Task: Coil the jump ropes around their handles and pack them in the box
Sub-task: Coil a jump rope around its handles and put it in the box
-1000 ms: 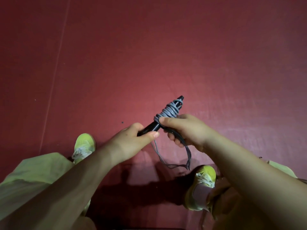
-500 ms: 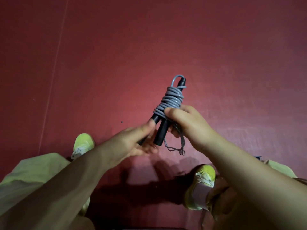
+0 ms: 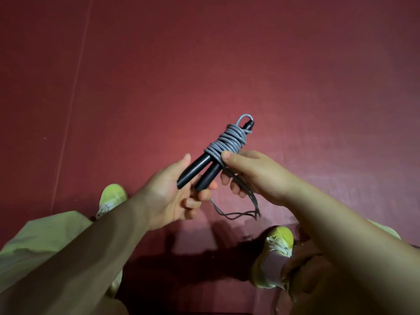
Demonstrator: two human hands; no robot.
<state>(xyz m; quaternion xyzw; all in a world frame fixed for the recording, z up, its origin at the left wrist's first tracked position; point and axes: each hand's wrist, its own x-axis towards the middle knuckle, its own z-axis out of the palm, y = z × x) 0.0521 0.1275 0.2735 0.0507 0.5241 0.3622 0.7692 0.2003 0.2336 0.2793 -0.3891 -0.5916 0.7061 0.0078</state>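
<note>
Two black jump-rope handles (image 3: 200,170) lie side by side, held up above a red floor. Grey rope (image 3: 228,142) is wound in several turns round their upper halves, and a small loop sticks out at the top. My right hand (image 3: 252,176) pinches the rope at the lowest turns, thumb on top. A loose grey tail (image 3: 238,213) hangs below that hand. My left hand (image 3: 168,194) lies palm up under the handles' lower ends, fingers loosely curled beneath them. No box is in view.
The red mat floor (image 3: 227,64) fills the view, with a seam line (image 3: 72,94) running down its left side. My two yellow-green shoes (image 3: 112,196) (image 3: 276,251) and pale trouser legs (image 3: 41,242) are at the bottom.
The bundle has tilted so both handle ends show. My left hand let go of the handle and now lies open beneath it. My right hand stays on the rope.
</note>
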